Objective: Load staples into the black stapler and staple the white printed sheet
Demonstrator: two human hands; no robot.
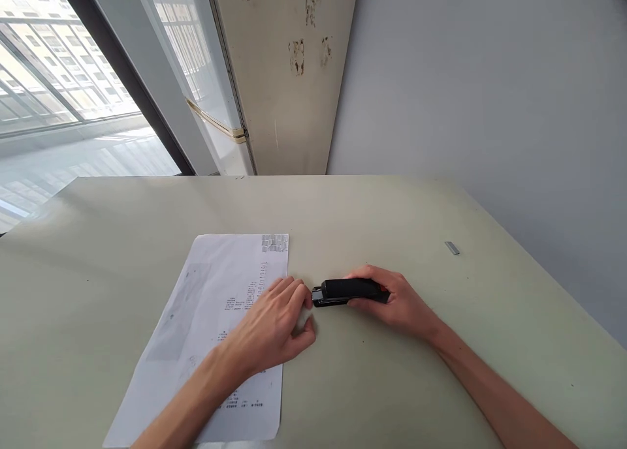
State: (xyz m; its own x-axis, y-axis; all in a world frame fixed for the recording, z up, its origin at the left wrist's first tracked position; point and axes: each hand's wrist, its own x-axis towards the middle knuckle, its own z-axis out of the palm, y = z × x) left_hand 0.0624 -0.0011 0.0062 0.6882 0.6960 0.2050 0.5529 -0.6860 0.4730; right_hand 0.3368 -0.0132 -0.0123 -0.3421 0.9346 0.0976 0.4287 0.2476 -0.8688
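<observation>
A black stapler [355, 291] lies across the fingers of my right hand [392, 299], which is closed round its rear end. The stapler's front end points left and comes right up to the fingers of my left hand [279, 322]. Printed paper [235, 260] lies flat under my left wrist and forearm. My left fingers are curled at the paper's right edge, with something whitish, seemingly the paper's edge, showing between thumb and fingers. How many sheets there are, I cannot tell.
A small grey strip of staples [451, 248] lies on the pale table [392, 220] to the right. Behind the table stand a refrigerator [289, 109] with worn patches and a window [59, 64] at the left. A plain wall [480, 96] borders the right side.
</observation>
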